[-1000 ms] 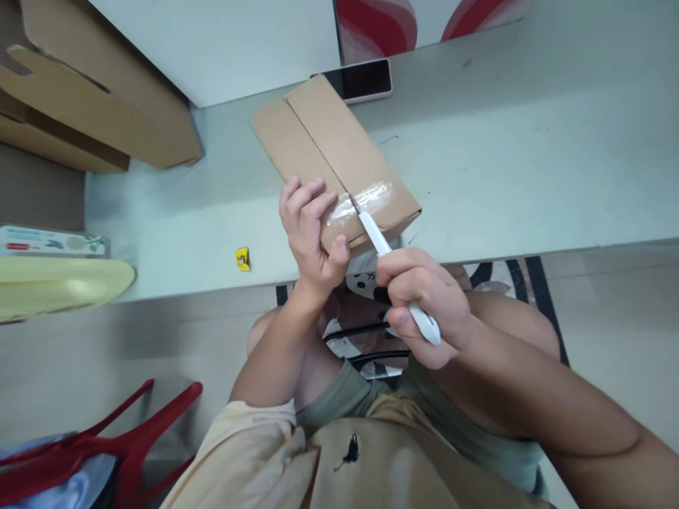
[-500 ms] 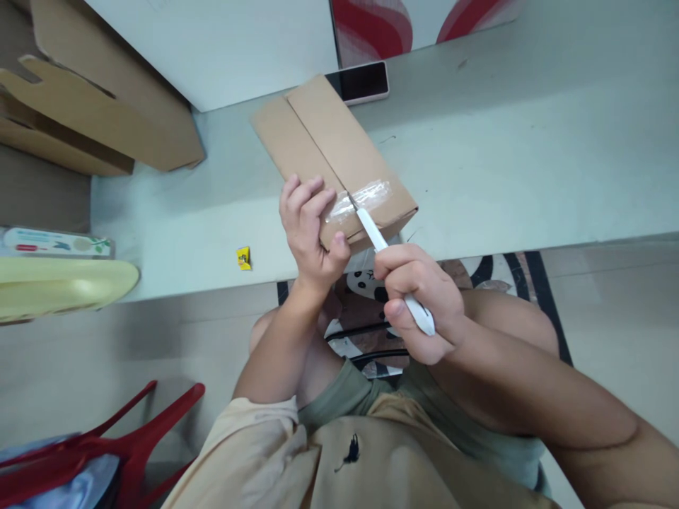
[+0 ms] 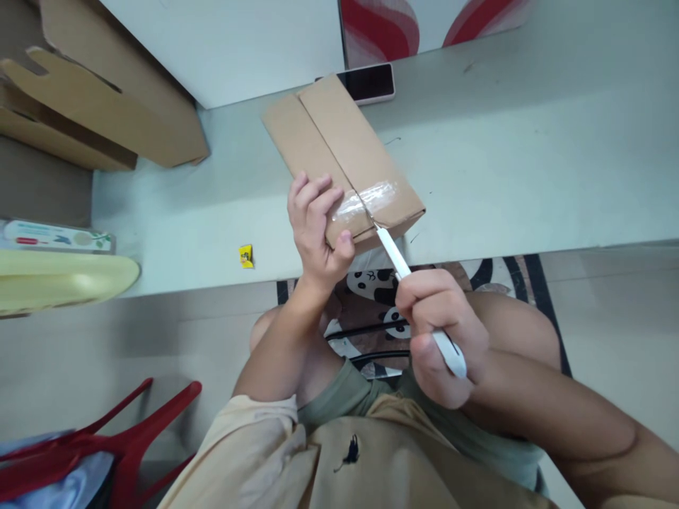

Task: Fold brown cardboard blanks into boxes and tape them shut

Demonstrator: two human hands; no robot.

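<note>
A brown cardboard box (image 3: 350, 141) lies tilted across the table, its near end close to the front edge. Clear tape (image 3: 374, 199) crosses the seam of its flaps near that end. My left hand (image 3: 321, 226) grips the box's near left corner, fingers on top and thumb at the near edge. In my right hand (image 3: 445, 332) is a white utility knife (image 3: 393, 249), fingers wrapped round its handle. The blade tip meets the seam just on the near side of the tape. How deep the blade sits I cannot tell.
Behind the box lies a phone (image 3: 371, 83), beside large white boxes (image 3: 238, 42). Open cardboard cartons (image 3: 132, 92) and a pale yellow tray (image 3: 68, 279) stand at the left. A small yellow wrapper (image 3: 246, 256) lies near the table edge. A red chair (image 3: 132, 438) stands lower left.
My right hand has pulled the knife back toward me and to the right, the blade passing along the seam from the tape to its near side. My left hand keeps its grip.
</note>
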